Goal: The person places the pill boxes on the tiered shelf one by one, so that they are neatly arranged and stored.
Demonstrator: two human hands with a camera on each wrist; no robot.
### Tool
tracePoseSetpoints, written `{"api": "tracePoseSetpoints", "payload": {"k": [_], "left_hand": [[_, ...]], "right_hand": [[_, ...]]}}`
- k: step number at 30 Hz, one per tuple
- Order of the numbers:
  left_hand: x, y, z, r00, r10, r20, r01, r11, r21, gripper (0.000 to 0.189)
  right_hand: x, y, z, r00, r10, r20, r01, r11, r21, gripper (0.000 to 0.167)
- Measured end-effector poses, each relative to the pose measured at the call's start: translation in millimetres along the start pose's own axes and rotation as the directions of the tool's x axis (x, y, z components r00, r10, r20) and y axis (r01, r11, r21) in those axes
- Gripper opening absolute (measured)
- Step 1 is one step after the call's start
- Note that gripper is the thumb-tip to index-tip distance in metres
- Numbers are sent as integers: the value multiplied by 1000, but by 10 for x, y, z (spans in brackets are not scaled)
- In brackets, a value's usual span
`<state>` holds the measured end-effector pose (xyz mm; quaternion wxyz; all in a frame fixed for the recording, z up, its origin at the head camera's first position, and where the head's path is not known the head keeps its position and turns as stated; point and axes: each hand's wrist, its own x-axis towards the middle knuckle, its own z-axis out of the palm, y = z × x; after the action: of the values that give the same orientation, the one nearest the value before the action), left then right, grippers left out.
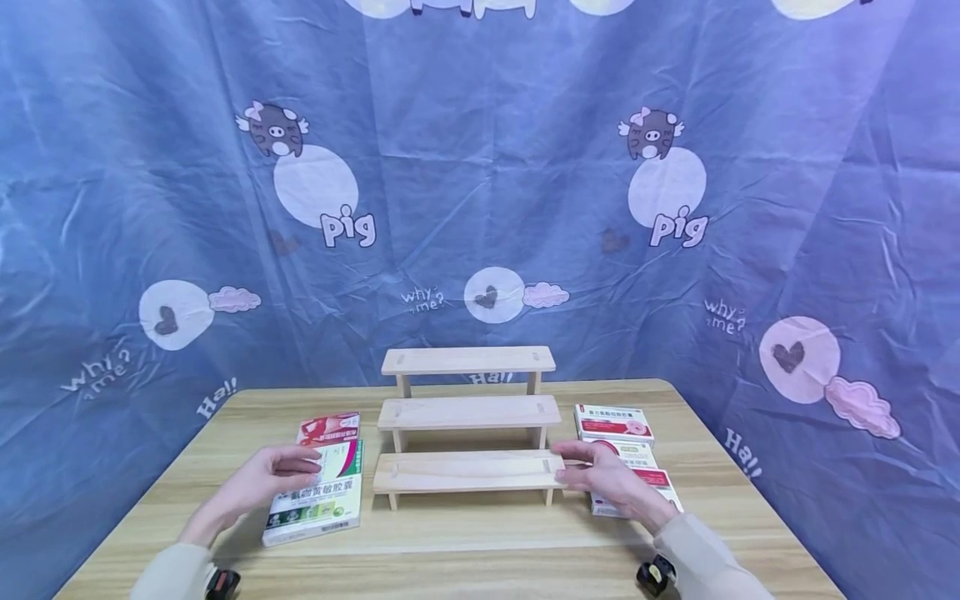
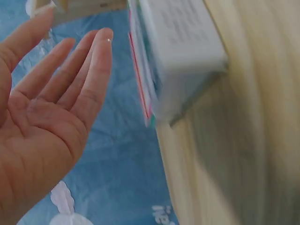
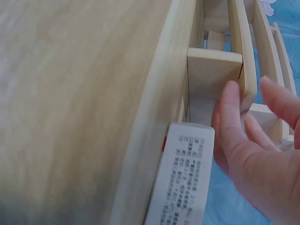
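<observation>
Three wooden tiers form a step stand (image 1: 467,473) in the middle of the table. At the right end of its lowest board, my right hand (image 1: 603,479) holds the edge, thumb on one side and fingers on the other in the right wrist view. My left hand (image 1: 258,487) hovers over the left medicine boxes (image 1: 315,508), its fingers loosely extended and holding nothing. In the left wrist view the left palm (image 2: 42,126) is apart from the box stack. Medicine boxes (image 1: 615,423) on the right lie partly behind the right hand.
The wooden table (image 1: 420,575) has its back edge against a blue curtain (image 1: 487,192) printed with pigs. The curtain also hangs along both sides. A white box (image 3: 183,173) lies close beside the right fingers and the stand.
</observation>
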<state>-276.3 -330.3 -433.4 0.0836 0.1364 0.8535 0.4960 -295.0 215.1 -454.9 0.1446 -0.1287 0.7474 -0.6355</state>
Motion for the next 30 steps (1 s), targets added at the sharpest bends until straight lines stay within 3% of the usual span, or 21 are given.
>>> {"api": "tracePoseSetpoints", "payload": {"k": [8, 16, 25, 30], "left_hand": [[-123, -174, -108, 996, 59, 59, -60, 998, 16, 54], [-256, -233, -178, 996, 72, 53, -82, 977, 199, 53], [-301, -276, -173, 980, 159, 120, -182, 959, 216, 58], [-336, -251, -162, 987, 121, 102, -148, 938, 314, 59]], "right_hand": [[41, 15, 6, 999, 31, 13, -32, 996, 84, 59], [59, 48, 4, 998, 47, 52, -56, 981, 188, 60], [51, 60, 9, 996, 51, 80, -68, 969, 237, 61], [53, 78, 7, 995, 56, 82, -74, 966, 247, 61]]}}
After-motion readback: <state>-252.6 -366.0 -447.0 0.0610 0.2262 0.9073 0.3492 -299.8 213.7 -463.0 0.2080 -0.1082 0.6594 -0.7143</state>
